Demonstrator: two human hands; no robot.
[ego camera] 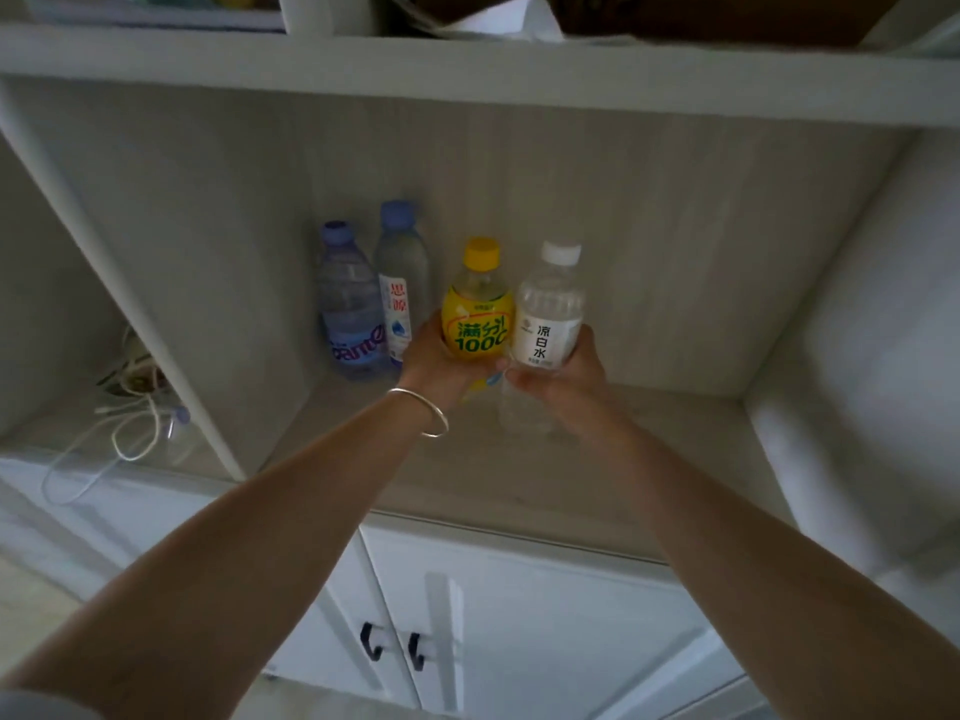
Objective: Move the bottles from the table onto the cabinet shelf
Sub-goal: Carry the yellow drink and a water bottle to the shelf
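Both my arms reach into the cabinet's open shelf [519, 475]. My left hand [434, 366], with a silver bangle on the wrist, grips a yellow-capped bottle with a yellow label [478, 311]. My right hand [561, 379] grips a clear bottle with a white cap and white label [548, 314]. The two held bottles are upright, side by side, just above the shelf floor. At the back left of the shelf stand two water bottles with blue caps: a wide one [350, 314] and a taller slim one [401, 283].
A white divider panel [171, 366] walls off a left compartment holding a coiled white cable [130, 423]. An upper shelf board [467, 70] runs overhead. Below the shelf are two white cabinet doors with dark handles [392, 649]. The shelf's right half is bare.
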